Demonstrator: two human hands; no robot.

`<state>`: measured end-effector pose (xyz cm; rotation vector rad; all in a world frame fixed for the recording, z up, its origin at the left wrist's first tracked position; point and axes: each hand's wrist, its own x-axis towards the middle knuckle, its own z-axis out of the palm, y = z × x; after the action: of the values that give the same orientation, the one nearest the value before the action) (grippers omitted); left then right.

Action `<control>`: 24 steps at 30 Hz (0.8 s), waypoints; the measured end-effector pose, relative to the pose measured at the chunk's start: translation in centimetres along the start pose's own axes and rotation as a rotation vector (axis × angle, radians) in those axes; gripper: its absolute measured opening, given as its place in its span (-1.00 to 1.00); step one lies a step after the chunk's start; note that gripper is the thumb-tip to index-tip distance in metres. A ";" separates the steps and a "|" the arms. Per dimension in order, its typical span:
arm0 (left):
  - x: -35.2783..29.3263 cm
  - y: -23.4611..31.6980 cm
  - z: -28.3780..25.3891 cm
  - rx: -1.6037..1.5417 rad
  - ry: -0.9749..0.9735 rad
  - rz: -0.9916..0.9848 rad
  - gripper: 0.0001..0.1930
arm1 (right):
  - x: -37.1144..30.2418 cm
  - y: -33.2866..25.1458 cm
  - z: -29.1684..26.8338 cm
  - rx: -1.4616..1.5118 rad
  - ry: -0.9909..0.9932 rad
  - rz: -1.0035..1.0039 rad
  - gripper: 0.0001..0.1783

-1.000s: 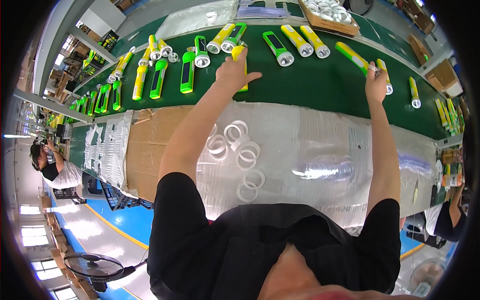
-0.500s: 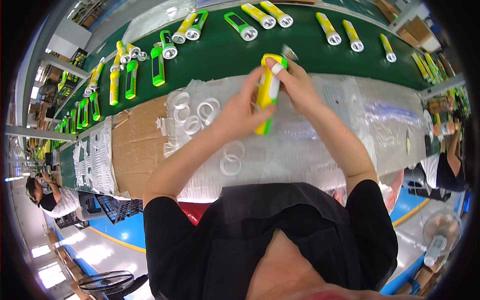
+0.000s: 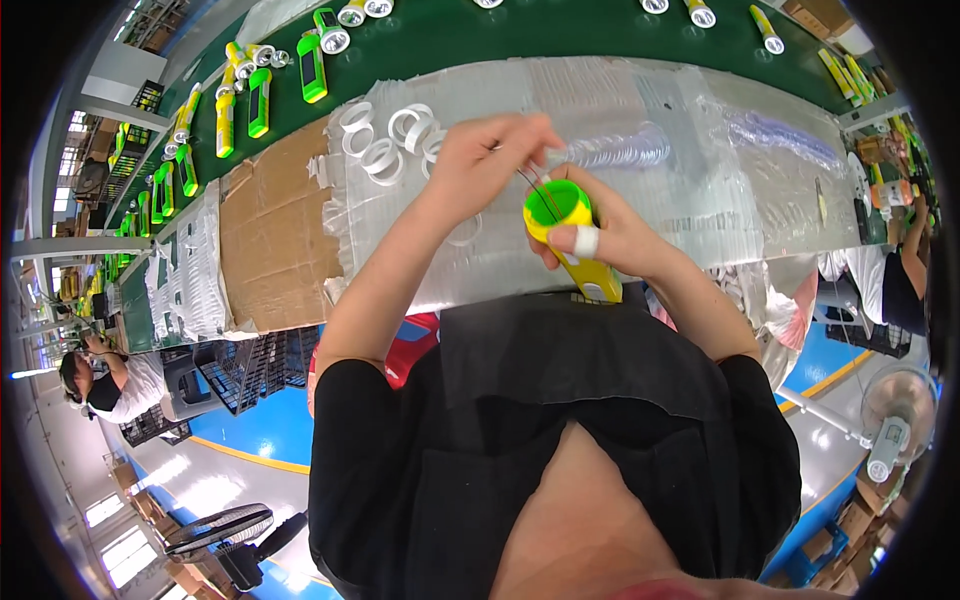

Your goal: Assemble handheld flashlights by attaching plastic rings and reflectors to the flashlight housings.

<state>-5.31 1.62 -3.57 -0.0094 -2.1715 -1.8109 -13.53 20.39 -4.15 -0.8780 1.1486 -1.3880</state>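
My right hand, its thumb wrapped in white tape, grips a yellow-and-green flashlight body near my apron. The wide mouth of the body faces up and shows a green inside. From this mouth thin wires run up to my left hand. The left fingers are bent together at the wires' upper end, and whatever sits at that end is hidden. Left of that hand, several white rings lie on the plastic-covered worktop. Beyond my hands lies a row of clear, thin round pieces.
Finished-looking flashlights stand and lie along the green belt. Brown cardboard covers the worktop at left. Another clear stack lies at right. Fans and black crates are nearby; co-workers sit at both sides.
The flashlight body has come nearer to me, its open mouth now turned up. My left hand has let go of the body and moved to the wires. My view has tilted downward.
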 end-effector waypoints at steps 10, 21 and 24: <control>-3.0 1.4 3.5 0.283 0.024 0.516 -0.69 | 0.3 2.8 1.7 0.015 0.193 -0.200 -0.53; 1.3 -7.0 2.3 0.908 0.022 0.138 -0.46 | -2.4 2.5 -1.2 0.191 0.582 -0.247 -0.45; 1.9 -7.0 1.7 0.844 -0.123 0.032 -0.43 | -2.5 2.6 -1.2 0.188 0.557 -0.229 -0.47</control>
<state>-8.88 1.49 -10.08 0.0341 -2.8208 -0.7734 -13.58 23.15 -6.70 -0.5071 1.3249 -1.9739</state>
